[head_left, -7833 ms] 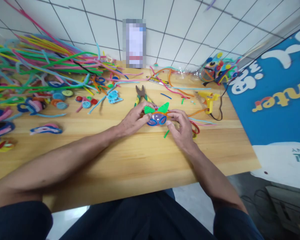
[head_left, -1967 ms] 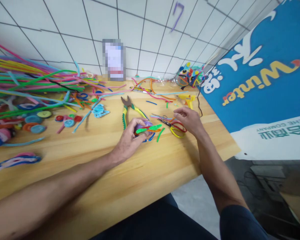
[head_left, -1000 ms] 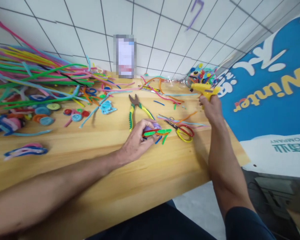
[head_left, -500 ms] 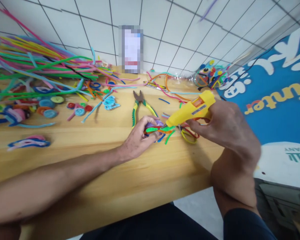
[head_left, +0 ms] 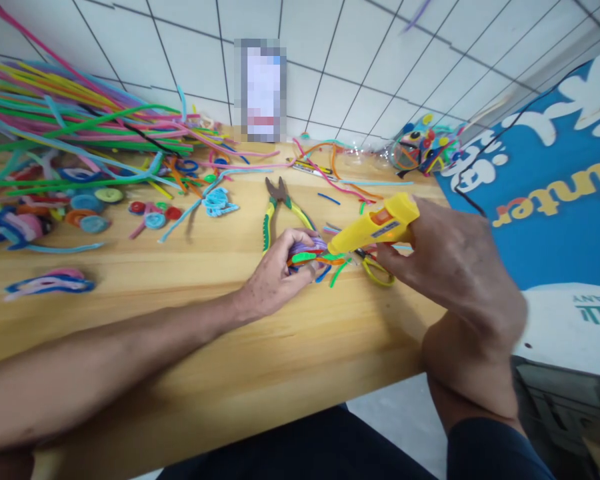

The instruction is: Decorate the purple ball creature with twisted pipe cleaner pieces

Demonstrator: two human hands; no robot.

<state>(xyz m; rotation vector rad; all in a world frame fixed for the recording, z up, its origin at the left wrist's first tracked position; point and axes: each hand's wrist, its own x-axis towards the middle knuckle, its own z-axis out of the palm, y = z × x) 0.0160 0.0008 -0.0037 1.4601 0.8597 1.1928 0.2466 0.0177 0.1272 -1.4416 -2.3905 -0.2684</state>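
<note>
My left hand (head_left: 275, 277) is closed around a small craft piece of bent pipe cleaners (head_left: 305, 255) in purple, red, green and orange. In my right hand (head_left: 460, 260) is a yellow hot glue gun (head_left: 375, 223), its nozzle pointing down and left at the piece. The tip meets or nearly meets the green and orange part; I cannot tell which. Just behind my left hand lie pliers (head_left: 279, 200) with green and yellow handles, jaws apart. Scissors (head_left: 377, 270) with yellow handles lie partly hidden under the glue gun.
A heap of long coloured pipe cleaners (head_left: 95, 123) fills the back left, with coiled pieces in front. A pink, white and blue piece (head_left: 50, 283) lies at left. A pixelated phone-like panel (head_left: 263, 90) leans on the tiled wall. A clear bag of colourful bits (head_left: 427, 147) stands back right.
The glue gun has shifted slightly left and down, with its body tilted a little flatter. My left hand still grips the pipe-cleaner piece. The view has moved slightly.
</note>
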